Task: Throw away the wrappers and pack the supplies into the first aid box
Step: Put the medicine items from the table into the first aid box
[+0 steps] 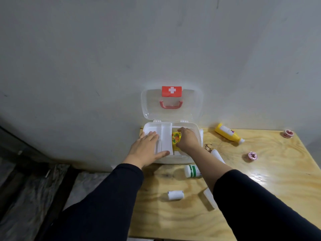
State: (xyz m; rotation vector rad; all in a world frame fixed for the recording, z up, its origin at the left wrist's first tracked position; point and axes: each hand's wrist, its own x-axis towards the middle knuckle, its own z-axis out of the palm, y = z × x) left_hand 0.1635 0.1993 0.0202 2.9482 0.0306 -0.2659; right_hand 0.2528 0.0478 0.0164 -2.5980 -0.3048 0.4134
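Bandage rolls (175,195) are left before the first aid box (195,129), where a light, crinkly yellow packet (175,139) is pinched edgewise by the right hand (188,138), the tray (165,136) steadied by the flat left hand (147,146).

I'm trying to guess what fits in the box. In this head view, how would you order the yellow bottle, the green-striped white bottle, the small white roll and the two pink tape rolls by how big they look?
1. Yellow bottle
2. Green-striped white bottle, partly hidden by the right arm, so unsure
3. Small white roll, nearer the camera
4. Two pink tape rolls, which look alike
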